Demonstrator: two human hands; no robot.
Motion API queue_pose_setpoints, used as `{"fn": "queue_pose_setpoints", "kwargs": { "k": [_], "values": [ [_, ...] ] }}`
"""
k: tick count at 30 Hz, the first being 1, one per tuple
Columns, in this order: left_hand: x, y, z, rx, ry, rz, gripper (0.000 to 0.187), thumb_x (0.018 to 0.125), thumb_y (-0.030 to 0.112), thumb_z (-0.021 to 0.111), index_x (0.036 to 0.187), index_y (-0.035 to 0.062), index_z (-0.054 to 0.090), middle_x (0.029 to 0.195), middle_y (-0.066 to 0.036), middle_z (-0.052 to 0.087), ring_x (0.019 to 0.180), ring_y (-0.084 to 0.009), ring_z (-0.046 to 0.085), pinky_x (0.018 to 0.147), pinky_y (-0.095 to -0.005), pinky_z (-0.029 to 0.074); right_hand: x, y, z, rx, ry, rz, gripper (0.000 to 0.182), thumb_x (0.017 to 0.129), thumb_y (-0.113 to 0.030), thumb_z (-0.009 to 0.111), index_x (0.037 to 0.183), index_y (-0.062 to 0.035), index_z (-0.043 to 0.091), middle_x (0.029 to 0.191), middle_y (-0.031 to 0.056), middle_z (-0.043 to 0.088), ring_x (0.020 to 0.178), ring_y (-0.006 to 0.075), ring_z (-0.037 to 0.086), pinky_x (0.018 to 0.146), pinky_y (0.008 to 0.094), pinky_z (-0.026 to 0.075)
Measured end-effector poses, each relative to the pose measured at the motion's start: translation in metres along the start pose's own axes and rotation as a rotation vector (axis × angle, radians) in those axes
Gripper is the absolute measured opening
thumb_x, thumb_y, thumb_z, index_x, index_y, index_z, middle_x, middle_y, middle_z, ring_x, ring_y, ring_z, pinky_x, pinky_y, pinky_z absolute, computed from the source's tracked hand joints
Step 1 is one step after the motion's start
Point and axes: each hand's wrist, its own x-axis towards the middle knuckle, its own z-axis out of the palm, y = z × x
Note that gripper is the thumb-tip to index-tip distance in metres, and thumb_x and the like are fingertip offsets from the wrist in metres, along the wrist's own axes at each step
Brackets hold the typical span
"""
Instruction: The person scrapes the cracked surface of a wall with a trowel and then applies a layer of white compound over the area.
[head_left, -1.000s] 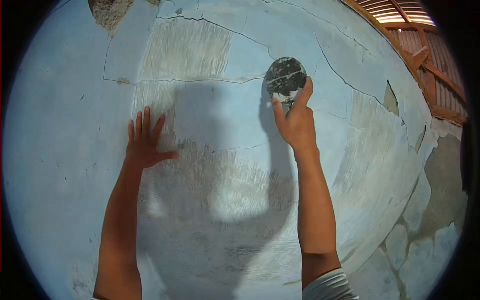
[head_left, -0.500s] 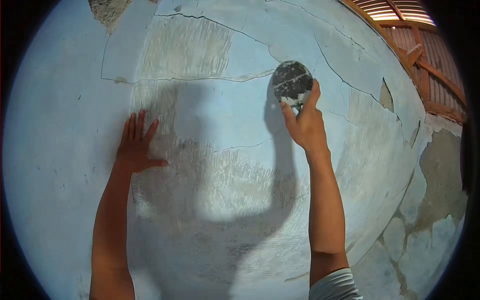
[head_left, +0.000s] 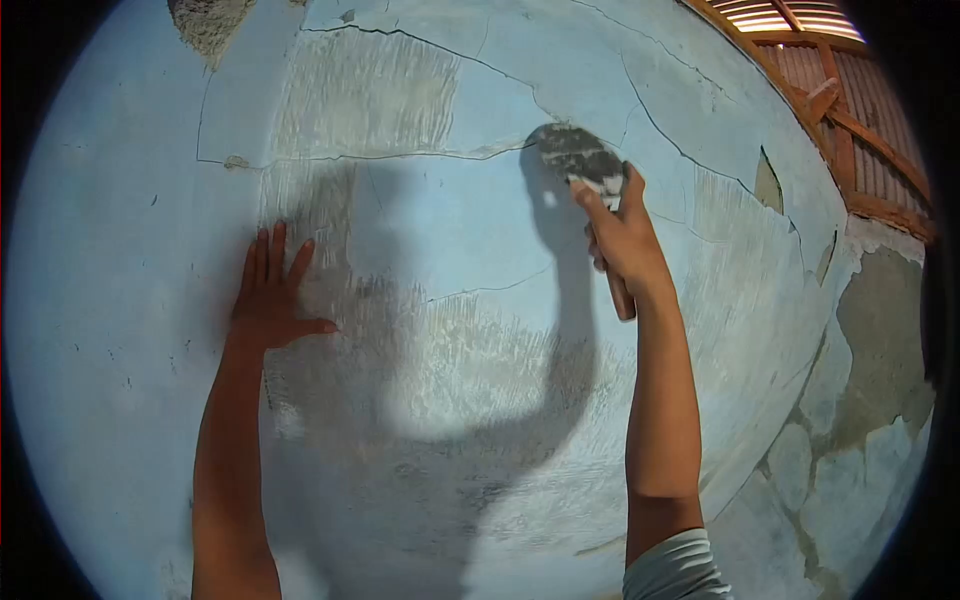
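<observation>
I see the left hand spread below the upper roughened patch; down and right of that patch, the right hand grips a dark-faced tool.

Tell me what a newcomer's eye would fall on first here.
Probably the tool gripped in the right hand, right of centre, its dark blade up at the blue wall. Next, the left hand, fingers spread against the wall at left. Then the rough, pale patch above it, towards the top.
</observation>
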Motion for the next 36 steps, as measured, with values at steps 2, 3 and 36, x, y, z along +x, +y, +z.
{"fn": "queue_pose_setpoints", "kwargs": {
  "k": [2,3,36],
  "values": [
    [0.003,-0.003,0.004,-0.011,0.022,0.005,0.144,0.069,0.087,0.076,0.173,0.0203,0.002,0.177,-0.022,-0.016,0.163,-0.0418,-0.016,0.133,-0.0547,-0.001,-0.014,0.003,0.004,0.144,-0.021,0.042,0.103,0.099,-0.049,0.07,0.161,0.0108,0.014,0.077,0.0115,0.061,0.049,0.0114,0.051,0.04,0.0272,0.041],
    [0.003,-0.002,0.003,-0.002,0.013,-0.006,0.145,0.069,0.087,0.076,0.173,0.0205,0.001,0.177,-0.022,-0.016,0.163,-0.042,-0.016,0.133,-0.0549,-0.001,-0.011,0.0,0.002,0.143,-0.032,0.056,0.103,0.099,-0.05,0.07,0.16,0.0114,0.015,0.075,0.01,0.06,0.049,0.0116,0.051,0.04,0.0275,0.042],
    [-0.071,0.141,-0.063,-2.072,-0.328,-0.114,0.092,0.103,0.079,0.036,0.162,0.0084,0.043,0.166,-0.022,0.041,0.143,-0.044,0.052,0.123,-0.0563,0.038,-0.124,0.013,0.032,-0.731,0.294,-1.032,0.043,0.089,-0.015,0.069,0.13,-0.0232,0.077,0.111,0.002,0.068,0.097,0.0183,0.065,0.102,0.0404,0.048]
  ]
}}
